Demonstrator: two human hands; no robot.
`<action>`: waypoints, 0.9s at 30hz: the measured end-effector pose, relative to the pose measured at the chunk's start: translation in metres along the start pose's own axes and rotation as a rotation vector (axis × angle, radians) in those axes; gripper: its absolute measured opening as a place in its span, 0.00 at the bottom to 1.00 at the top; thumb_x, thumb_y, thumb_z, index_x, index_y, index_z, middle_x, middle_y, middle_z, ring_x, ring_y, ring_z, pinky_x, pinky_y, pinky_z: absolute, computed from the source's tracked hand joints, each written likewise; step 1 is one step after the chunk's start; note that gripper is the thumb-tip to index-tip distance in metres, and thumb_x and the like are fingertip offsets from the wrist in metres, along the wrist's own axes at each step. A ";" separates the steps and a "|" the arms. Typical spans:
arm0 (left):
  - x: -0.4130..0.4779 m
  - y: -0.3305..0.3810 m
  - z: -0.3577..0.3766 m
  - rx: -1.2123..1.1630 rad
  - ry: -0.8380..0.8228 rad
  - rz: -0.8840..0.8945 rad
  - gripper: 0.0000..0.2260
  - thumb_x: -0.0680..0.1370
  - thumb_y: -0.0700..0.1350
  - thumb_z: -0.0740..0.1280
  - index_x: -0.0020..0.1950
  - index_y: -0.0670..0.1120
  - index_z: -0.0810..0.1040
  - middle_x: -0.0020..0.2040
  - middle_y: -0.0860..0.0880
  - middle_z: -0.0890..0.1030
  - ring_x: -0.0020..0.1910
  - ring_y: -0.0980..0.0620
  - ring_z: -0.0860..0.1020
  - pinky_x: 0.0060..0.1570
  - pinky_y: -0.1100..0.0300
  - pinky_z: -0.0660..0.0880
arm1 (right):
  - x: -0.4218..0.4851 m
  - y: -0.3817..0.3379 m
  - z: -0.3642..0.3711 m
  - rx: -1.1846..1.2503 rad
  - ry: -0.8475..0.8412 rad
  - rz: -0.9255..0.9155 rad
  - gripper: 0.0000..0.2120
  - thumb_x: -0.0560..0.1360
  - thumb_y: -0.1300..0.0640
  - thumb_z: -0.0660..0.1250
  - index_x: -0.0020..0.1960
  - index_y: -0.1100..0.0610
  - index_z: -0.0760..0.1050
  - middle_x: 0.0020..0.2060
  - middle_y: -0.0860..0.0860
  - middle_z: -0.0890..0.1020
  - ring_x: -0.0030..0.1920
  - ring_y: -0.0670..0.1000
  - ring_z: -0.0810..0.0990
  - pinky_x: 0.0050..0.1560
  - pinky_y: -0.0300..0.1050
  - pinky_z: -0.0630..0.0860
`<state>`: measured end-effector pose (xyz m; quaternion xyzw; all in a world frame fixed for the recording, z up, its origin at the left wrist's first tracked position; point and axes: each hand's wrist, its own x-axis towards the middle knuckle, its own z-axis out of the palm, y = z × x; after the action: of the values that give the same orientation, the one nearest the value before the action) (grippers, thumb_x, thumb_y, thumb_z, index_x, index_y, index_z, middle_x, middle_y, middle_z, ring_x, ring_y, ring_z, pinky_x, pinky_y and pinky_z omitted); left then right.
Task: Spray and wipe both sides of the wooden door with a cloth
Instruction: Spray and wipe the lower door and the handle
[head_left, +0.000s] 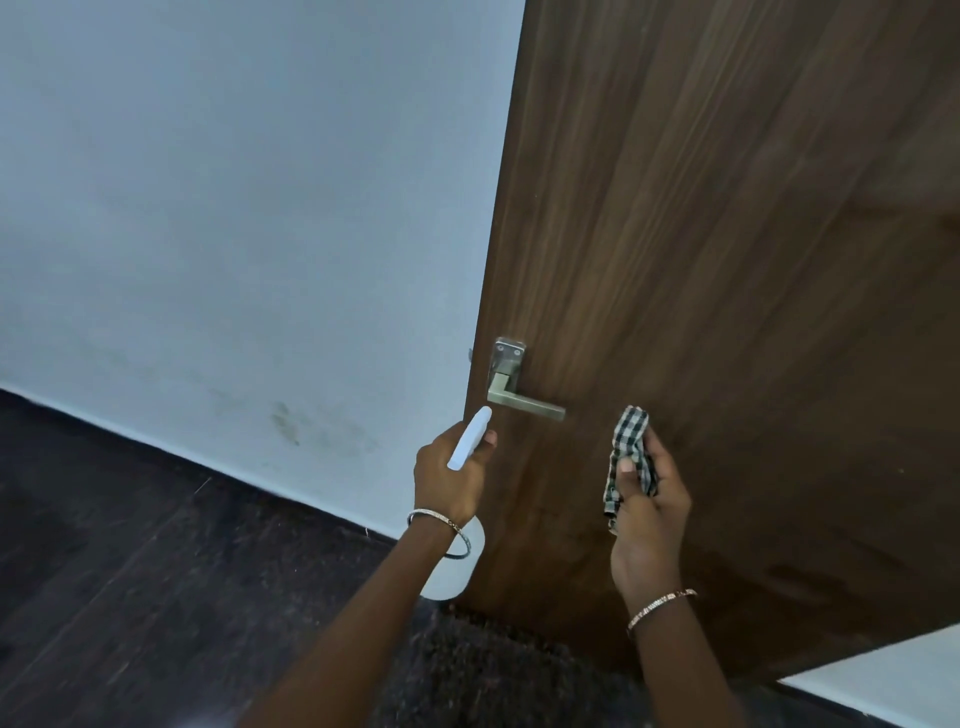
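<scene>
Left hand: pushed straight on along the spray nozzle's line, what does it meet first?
Likely the metal door handle: the left hand grips the spray bottle, nozzle aimed up-right at the lever near the edge of the wooden door. Depth is unclear; it may meet the door face first.

Dark wood-plank floor. Dark shaggy mat lies on it, at foot of door.
</scene>
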<state>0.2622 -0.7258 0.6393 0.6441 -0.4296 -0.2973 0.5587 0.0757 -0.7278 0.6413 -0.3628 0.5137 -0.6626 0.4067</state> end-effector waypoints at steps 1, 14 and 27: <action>0.006 -0.001 0.005 0.016 0.006 0.006 0.03 0.78 0.46 0.71 0.50 0.51 0.79 0.43 0.52 0.81 0.38 0.54 0.79 0.39 0.72 0.73 | 0.007 0.001 0.004 -0.007 -0.011 -0.006 0.22 0.81 0.66 0.67 0.66 0.42 0.77 0.67 0.47 0.80 0.67 0.48 0.79 0.67 0.49 0.76; 0.041 -0.011 0.008 0.045 -0.007 0.162 0.07 0.75 0.50 0.67 0.46 0.48 0.82 0.39 0.51 0.83 0.37 0.50 0.80 0.39 0.62 0.78 | 0.052 0.024 0.088 -0.485 -0.183 -0.476 0.20 0.83 0.58 0.63 0.74 0.50 0.74 0.74 0.47 0.72 0.70 0.51 0.71 0.69 0.49 0.69; 0.085 -0.018 -0.017 -0.088 -0.120 0.142 0.11 0.75 0.53 0.69 0.44 0.73 0.77 0.43 0.48 0.83 0.42 0.42 0.82 0.43 0.38 0.81 | 0.067 0.090 0.135 -1.277 -0.003 -0.930 0.17 0.81 0.44 0.67 0.64 0.51 0.71 0.57 0.60 0.78 0.45 0.60 0.81 0.45 0.55 0.77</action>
<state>0.3193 -0.7937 0.6339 0.5679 -0.4935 -0.3137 0.5792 0.1847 -0.8537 0.5855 -0.7047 0.5898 -0.3410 -0.1983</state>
